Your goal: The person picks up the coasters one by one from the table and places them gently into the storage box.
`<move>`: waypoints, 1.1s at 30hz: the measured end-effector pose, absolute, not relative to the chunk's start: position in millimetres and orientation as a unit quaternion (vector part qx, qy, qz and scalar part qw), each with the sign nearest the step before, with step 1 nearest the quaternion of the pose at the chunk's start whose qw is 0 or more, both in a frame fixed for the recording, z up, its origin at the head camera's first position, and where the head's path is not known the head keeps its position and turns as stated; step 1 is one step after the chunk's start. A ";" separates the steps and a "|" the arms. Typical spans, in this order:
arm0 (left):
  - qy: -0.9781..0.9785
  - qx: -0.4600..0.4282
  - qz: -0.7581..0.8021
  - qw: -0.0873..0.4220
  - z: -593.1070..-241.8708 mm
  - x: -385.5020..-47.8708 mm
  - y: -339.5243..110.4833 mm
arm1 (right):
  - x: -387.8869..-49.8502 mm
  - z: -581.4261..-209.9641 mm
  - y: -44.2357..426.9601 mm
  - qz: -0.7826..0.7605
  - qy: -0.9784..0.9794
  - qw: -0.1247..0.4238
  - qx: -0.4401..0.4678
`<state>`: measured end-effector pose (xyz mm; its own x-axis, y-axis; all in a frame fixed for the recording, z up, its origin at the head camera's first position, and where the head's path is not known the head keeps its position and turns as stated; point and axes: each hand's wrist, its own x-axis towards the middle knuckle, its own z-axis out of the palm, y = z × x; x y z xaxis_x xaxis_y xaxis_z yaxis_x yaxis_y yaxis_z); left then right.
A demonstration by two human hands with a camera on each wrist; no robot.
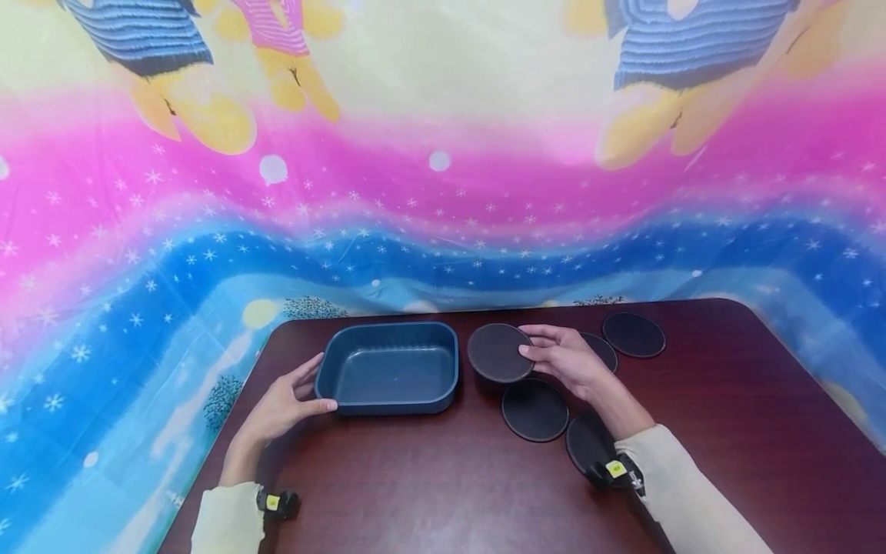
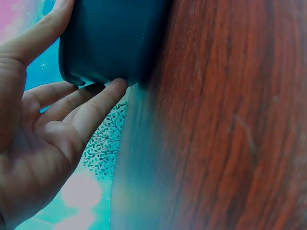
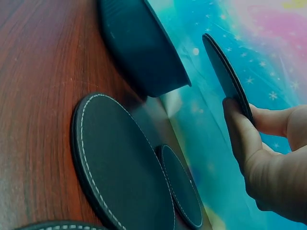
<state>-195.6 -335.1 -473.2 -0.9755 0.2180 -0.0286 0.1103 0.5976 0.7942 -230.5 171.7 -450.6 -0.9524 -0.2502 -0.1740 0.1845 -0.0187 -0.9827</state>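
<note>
A dark blue rectangular plastic bin [image 1: 391,373] stands upright on the table. My left hand [image 1: 287,400] holds its left end, thumb at the near corner and fingers along the outer wall. In the left wrist view those fingers [image 2: 98,108] touch the bin's side [image 2: 110,38]. To the right of the bin, my right hand [image 1: 564,358] pinches a round dark coaster [image 1: 497,352] by its right edge, thumb on top. The right wrist view has this coaster [image 3: 223,72] raised off the table, apart from the bin. Below it lies another coaster [image 1: 535,412] with pale edge stitching.
More round coasters lie on the right: one [image 1: 634,335] near the back edge, one [image 1: 604,350] partly behind my right hand, and one [image 1: 587,445] partly under my right wrist. The brown wooden table [image 1: 415,485] backs onto a colourful printed cloth [image 1: 443,231].
</note>
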 end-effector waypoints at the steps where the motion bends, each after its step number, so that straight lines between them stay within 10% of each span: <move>1: 0.891 0.092 0.440 0.062 -473.3 -195.5 -335.1 | -231.2 -450.6 169.4 -0.712 0.685 0.153 -0.025; 33: 0.892 0.087 0.438 0.067 -478.1 -197.0 -337.4 | -245.6 -455.2 92.3 -0.753 0.638 0.162 -0.024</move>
